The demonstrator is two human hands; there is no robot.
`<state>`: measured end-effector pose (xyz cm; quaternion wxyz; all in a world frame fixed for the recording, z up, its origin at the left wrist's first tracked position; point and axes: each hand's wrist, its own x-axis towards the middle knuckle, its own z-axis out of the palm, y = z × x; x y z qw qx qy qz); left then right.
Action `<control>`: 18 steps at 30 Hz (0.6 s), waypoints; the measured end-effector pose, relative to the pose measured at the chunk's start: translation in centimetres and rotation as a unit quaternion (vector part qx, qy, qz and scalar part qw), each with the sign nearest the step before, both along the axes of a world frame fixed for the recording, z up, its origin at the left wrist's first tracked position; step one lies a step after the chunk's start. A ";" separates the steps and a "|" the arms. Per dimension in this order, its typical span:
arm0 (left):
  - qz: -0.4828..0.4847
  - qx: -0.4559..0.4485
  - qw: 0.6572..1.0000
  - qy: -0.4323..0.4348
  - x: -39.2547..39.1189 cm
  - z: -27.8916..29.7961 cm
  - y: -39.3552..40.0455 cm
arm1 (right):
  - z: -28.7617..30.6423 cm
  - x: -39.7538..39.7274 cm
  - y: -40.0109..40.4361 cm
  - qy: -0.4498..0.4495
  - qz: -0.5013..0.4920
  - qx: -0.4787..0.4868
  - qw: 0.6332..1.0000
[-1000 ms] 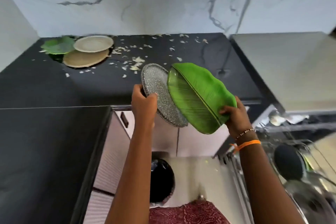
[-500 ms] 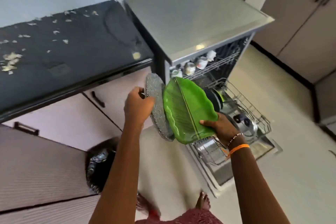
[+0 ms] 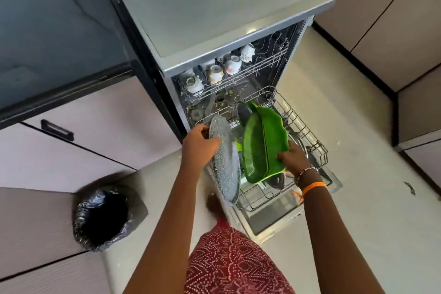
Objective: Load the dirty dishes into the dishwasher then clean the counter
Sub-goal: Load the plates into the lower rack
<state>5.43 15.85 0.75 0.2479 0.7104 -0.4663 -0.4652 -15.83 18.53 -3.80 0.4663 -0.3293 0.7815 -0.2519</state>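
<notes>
Lined bin [image 3: 105, 218] on floor at left. Left hand [image 3: 199, 144] gripping speckled plate [image 3: 225, 159] on edge; right hand [image 3: 294, 157] pinching green leaf plate [image 3: 261, 144], both above pulled-out lower rack [image 3: 310, 141] (4 cups [image 3: 216, 74] overhead).

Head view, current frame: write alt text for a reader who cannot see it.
Seen from above, a person leans over an open dishwasher, the left hand gripping a speckled grey plate and the right hand holding a green leaf-shaped plate above the pulled-out lower rack. White cups sit in the upper rack; a lined bin stands on the floor.
</notes>
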 end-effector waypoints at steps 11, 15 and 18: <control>-0.108 0.101 0.987 -0.066 -5.5 -4.4 -13.4 | -2.4 -6.8 -11.9 0.077 0.004 0.036 0.996; -0.084 0.108 0.985 -0.107 -8.1 -7.3 -17.0 | -5.0 -10.3 -16.3 0.130 0.048 0.034 0.990; -0.068 0.091 0.985 -0.128 -10.4 -10.4 -20.0 | -8.7 -13.3 -19.6 0.168 0.096 0.009 0.981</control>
